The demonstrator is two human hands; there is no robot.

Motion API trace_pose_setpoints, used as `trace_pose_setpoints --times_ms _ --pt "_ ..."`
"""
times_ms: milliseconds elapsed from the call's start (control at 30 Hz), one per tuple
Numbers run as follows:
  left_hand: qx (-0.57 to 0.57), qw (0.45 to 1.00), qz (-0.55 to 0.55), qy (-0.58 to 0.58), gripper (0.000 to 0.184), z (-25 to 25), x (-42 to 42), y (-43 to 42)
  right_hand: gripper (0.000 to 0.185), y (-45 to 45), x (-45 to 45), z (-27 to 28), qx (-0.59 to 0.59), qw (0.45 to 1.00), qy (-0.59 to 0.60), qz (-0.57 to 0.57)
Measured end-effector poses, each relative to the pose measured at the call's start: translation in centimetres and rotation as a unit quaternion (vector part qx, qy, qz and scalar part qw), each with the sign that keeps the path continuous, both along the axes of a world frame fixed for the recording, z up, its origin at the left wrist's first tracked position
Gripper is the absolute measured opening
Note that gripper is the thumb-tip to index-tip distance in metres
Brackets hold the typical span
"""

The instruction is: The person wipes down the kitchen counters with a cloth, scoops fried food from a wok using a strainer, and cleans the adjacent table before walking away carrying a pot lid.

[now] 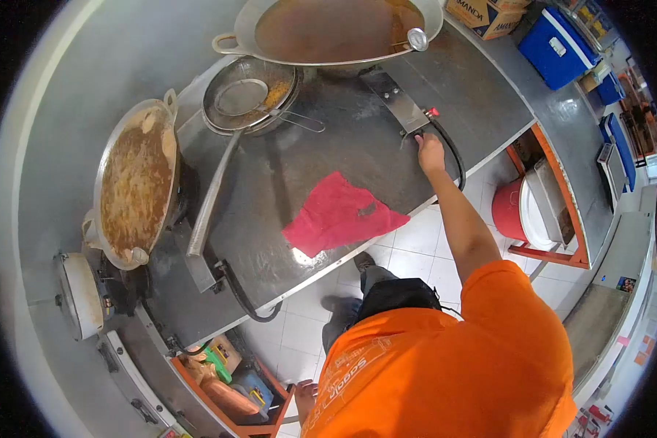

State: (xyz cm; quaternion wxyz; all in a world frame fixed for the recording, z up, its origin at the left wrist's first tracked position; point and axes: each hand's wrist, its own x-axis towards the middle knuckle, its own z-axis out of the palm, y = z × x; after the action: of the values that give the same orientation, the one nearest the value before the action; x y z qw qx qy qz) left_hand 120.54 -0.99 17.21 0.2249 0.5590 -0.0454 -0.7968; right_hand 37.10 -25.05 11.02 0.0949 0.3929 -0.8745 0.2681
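My right hand is stretched out over the grey counter, its fingers closed around a small dark knob at the end of a metal gas burner. A red-tipped fitting and a black hose sit beside the fingers. Above the burner rests a large wok of brown liquid, with a dial thermometer at its rim. My left hand hangs low at my side near an orange-framed shelf, fingers loosely apart with nothing seen in them; part of it is hidden by my shirt.
A crumpled red cloth lies at the counter's front edge. To the left stands a second wok with bubbling oil. Between the woks, a long-handled strainer and a smaller sieve rest on a bowl. A red bucket stands under the right counter.
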Motion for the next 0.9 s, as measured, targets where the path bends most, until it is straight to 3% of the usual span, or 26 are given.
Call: trace_pose_setpoints --times_ms 67,100,167,200,233,267,300,333,367,500,567,633,667,700,800,867,900 --pt "-0.11 0.948 -0.251 -0.164 0.018 -1.1 1.2 -0.5 0.028 -0.1 0.9 1.9 0.002 0.992 -0.1 -0.074" --pt "-0.178 0.921 -0.246 -0.244 0.014 -4.1 2.4 1.8 0.028 -0.1 2.4 3.1 0.003 0.992 -0.1 -0.075" --pt "-0.191 0.911 -0.266 -0.249 0.014 -4.6 3.2 -0.3 0.028 -0.4 9.9 7.9 -0.103 0.986 0.038 -0.127" --pt "-0.206 0.901 -0.286 -0.252 0.013 -4.8 3.4 -2.1 0.025 0.0 13.6 8.7 -0.125 0.992 0.002 0.005" --pt "-0.192 0.892 -0.311 -0.265 0.015 -6.4 5.1 -3.1 0.023 0.8 16.9 9.7 0.076 0.972 -0.113 0.19" --pt "-0.199 0.891 -0.313 -0.261 0.015 -5.0 4.5 -5.1 0.031 0.7 20.8 13.6 0.224 0.892 -0.162 0.358" --pt "-0.146 0.952 -0.215 -0.164 0.017 -2.2 3.5 -7.2 0.041 1.8 23.5 8.6 0.079 0.853 -0.02 0.515" --pt "-0.088 0.988 -0.113 -0.064 0.018 0.4 2.0 -9.4 0.046 1.6 25.4 8.0 0.071 0.852 0.008 0.518" --pt "-0.136 0.954 -0.207 -0.171 0.021 -0.5 2.7 -10.3 0.051 0.4 26.9 7.8 0.063 0.851 0.034 0.52" --pt "-0.05 0.952 -0.261 -0.154 0.023 -2.2 5.3 -14.4 0.054 -7.7 27.3 4.8 0.132 0.85 0.085 0.502" --pt "-0.017 0.971 -0.206 -0.121 0.026 -1.2 5.3 -15.0 0.057 -10.4 26.9 2.2 0.131 0.928 0.037 0.346" --pt "-0.028 0.975 -0.197 -0.1 0.027 0.2 4.2 -15.9 0.059 -11.8 24.4 0.8 0.17 0.962 0.044 0.207" --pt "-0.041 0.98 -0.176 -0.077 0.029 1.0 3.8 -16.0 0.059 -11.6 22.5 1.0 0.184 0.971 0.015 0.152" --pt "-0.168 0.923 -0.321 -0.129 0.028 0.8 4.2 -16.0 0.06 -10.4 20.6 1.3 0.198 0.975 -0.014 0.099" --pt "-0.138 0.938 -0.294 -0.117 0.025 0.9 5.7 -16.5 0.057 -1.9 16.7 1.0 0.124 0.989 0.002 -0.08" --pt "-0.099 0.946 -0.29 -0.103 0.024 -0.7 8.4 -17.7 0.049 4.7 15.5 2.5 0.184 0.971 -0.005 -0.15" --pt "-0.058 0.952 -0.286 -0.093 0.022 -1.7 9.2 -18.0 0.047 8.3 14.3 0.6 0.145 0.971 -0.021 -0.188"
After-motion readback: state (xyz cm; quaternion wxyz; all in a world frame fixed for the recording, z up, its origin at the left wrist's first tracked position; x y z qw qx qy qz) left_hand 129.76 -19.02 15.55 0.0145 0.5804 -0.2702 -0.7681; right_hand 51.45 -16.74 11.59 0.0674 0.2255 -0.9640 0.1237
